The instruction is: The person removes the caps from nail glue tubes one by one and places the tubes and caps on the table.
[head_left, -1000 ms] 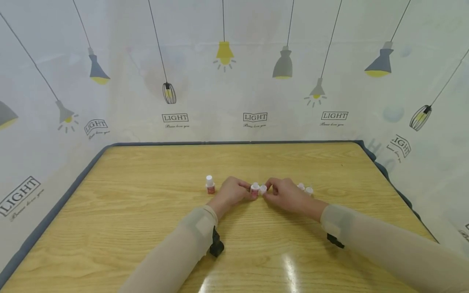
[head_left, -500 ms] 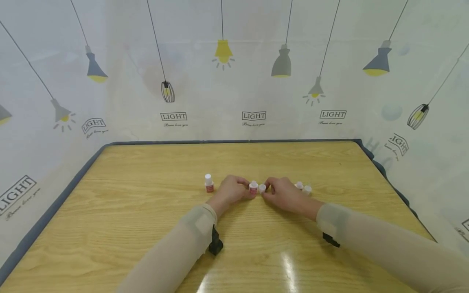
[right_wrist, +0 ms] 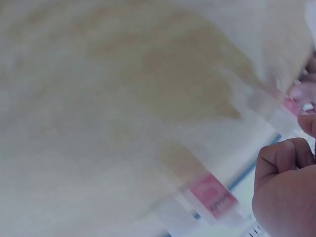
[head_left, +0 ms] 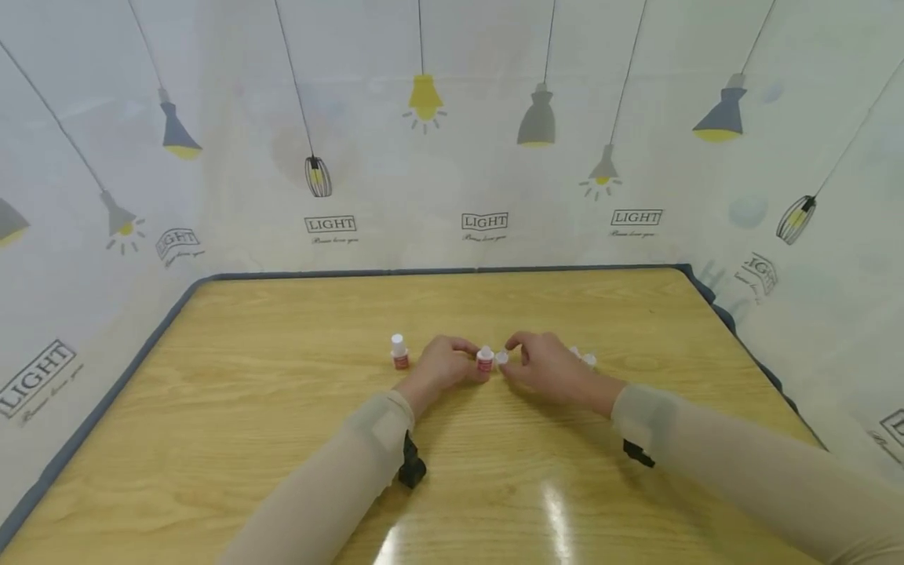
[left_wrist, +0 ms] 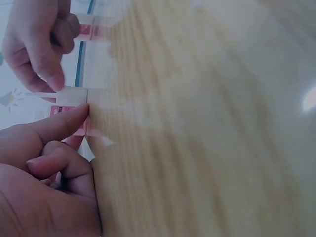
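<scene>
Right finger and thumb part beside the white cap

The change over the last second is in the right hand (head_left: 554, 369): its forefinger has lifted away, so that grip has widened and finger and thumb now stand apart around the small white cap (head_left: 502, 358). Whether the thumb or fingertip touches the cap I cannot tell. The cap stands on the table (head_left: 176, 408), just beside the small red-labelled bottle (head_left: 484, 364), and seems to be set down there rather than carried.

The left hand (head_left: 443, 365) has not let go: its grip is closed to the bottle's width, thumb and finger pinching it low, near the table top. The bottle is upright, its narrow white tip bare, well in from the table's far edge and roughly midway between the left and right edges.

Towards the left edge, clear of the left hand, stands a capped bottle (head_left: 400, 355) with a similar label. Towards the right edge, another loose cap (head_left: 589, 360) sits beside an open bottle (right_wrist: 212, 195), which the right hand largely hides from the head view; the right wrist view shows its label.

Nothing stands between the held bottle and its neighbouring cap. A wall covering (head_left: 395, 173) printed with lamps rises behind the far edge.
</scene>
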A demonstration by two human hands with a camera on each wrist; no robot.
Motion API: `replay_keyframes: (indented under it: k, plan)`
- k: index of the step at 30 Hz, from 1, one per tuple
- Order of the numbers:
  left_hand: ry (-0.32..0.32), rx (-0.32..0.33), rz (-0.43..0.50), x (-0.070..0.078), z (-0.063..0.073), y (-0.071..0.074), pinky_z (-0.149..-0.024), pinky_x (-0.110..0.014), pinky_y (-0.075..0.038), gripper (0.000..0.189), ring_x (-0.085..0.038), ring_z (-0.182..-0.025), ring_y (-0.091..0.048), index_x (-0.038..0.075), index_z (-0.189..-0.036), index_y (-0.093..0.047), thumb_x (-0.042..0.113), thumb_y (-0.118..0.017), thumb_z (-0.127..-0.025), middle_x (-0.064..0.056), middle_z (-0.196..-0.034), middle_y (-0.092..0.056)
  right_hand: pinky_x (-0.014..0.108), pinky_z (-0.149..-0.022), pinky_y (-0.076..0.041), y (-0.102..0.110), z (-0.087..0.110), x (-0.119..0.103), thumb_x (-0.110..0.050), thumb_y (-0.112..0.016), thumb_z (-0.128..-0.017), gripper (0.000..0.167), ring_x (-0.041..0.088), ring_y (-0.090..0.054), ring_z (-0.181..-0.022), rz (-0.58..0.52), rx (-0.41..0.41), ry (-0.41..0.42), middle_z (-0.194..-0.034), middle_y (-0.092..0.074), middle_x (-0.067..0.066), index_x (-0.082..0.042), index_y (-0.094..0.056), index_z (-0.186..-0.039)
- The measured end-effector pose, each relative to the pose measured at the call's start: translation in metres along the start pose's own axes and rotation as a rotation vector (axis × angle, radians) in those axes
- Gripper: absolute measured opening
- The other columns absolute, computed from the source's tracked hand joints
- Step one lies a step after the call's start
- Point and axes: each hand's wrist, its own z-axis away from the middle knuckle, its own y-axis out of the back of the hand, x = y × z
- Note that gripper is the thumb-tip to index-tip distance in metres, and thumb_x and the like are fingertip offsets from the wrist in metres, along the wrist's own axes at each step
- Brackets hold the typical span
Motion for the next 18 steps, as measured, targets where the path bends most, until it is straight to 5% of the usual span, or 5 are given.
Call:
replay_keyframes:
  k: [3,8,11,18]
  plan:
    - [0.023,-0.003,0.005,0.001,0.003,0.001,-0.072,-0.027,-0.048,0.049,-0.018,-0.091,-0.057,0.007,-0.125,-0.074,0.013,-0.093,-0.081,-0.01,-0.128,-0.068,0.026,-0.053,-0.04,0.014,-0.001,-0.006,-0.032,-0.072,-0.103,0.051,0.011,-0.047,-0.053,0.011,0.012,0.004,-0.069,-0.058,0.002,0.004,-0.063,-0.137]
    - [0.028,-0.045,0.008,0.006,0.012,0.005,-0.047,-0.025,-0.033,0.06,-0.01,-0.051,-0.035,0.009,-0.135,-0.058,0.02,-0.091,-0.086,0.001,-0.076,-0.051,0.028,-0.053,-0.04,0.037,-0.006,-0.02,-0.037,-0.071,-0.103,0.053,0.011,-0.043,-0.052,0.005,0.057,0.029,-0.07,-0.055,0.001,0.002,-0.063,-0.138]
    - [0.002,-0.077,-0.027,0.015,0.024,0.015,-0.046,-0.027,-0.03,0.065,-0.01,-0.047,-0.029,0.012,-0.142,-0.052,0.029,-0.087,-0.091,0.004,-0.063,-0.043,0.027,-0.05,-0.037,0.047,-0.009,-0.029,-0.041,-0.072,-0.102,0.055,0.01,-0.037,-0.05,-0.017,0.063,0.032,-0.067,-0.05,-0.001,-0.001,-0.064,-0.139]
    - [-0.107,-0.071,-0.11,0.034,0.048,0.059,-0.047,-0.027,-0.033,0.055,-0.011,-0.047,-0.031,0.021,-0.143,-0.055,0.036,-0.08,-0.097,0.004,-0.06,-0.043,0.027,-0.053,-0.032,0.058,-0.018,-0.055,-0.047,-0.072,-0.101,0.057,0.01,-0.035,-0.051,-0.02,0.061,0.049,-0.062,-0.044,-0.004,-0.004,-0.065,-0.138]
